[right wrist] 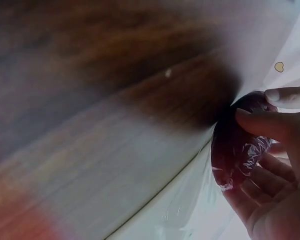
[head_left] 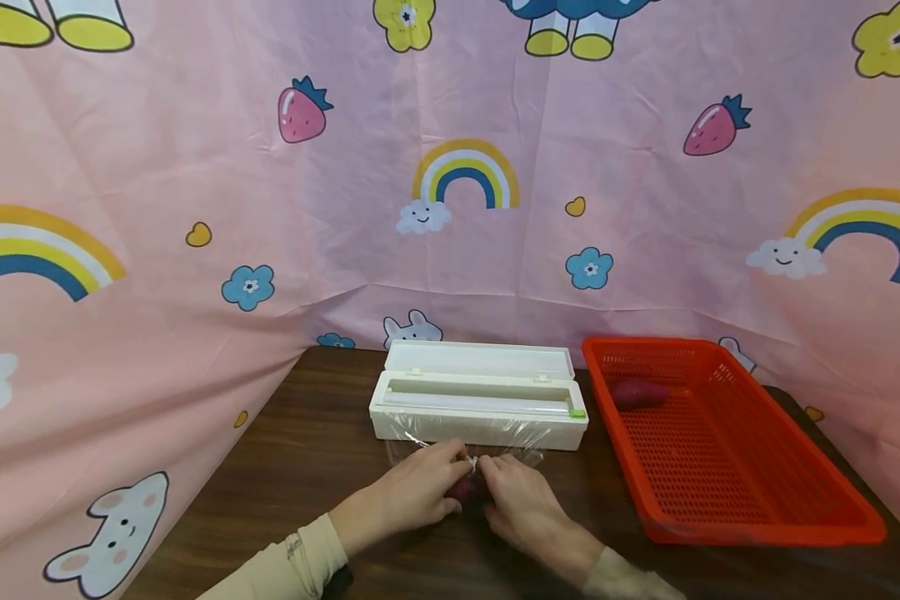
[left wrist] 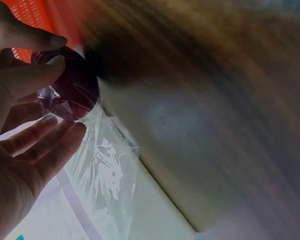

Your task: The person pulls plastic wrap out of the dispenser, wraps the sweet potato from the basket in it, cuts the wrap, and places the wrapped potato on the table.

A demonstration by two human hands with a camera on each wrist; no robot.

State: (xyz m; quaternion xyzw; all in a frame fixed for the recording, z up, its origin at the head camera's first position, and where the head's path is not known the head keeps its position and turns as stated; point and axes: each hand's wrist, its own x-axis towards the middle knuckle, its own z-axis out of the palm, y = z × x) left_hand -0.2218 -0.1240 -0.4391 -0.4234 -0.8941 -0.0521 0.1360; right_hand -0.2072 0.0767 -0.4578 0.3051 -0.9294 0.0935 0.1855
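Between my two hands is a dark purple-red sweet potato [head_left: 461, 490], with clear cling film [left wrist: 107, 165] drawn over its surface. My left hand [head_left: 420, 487] holds it from the left, thumb and fingers bent around it. From the right, my right hand [head_left: 527, 507] grips the same sweet potato; in the right wrist view its thumb lies on the dark skin [right wrist: 235, 142] and the fingers curl beneath. A crumpled, shiny sheet of film spreads from the sweet potato toward the white cling film box [head_left: 487, 432]. The hands cover much of the sweet potato in the head view.
The box's lid [head_left: 480, 360] stands raised, and a film roll [head_left: 472, 403] lies inside with a green piece [head_left: 577, 413] at its right end. To the right, a red plastic basket [head_left: 757, 533] holds another sweet potato [head_left: 640, 393]. A patterned pink cloth [head_left: 345, 225] hangs behind the brown table [head_left: 285, 467].
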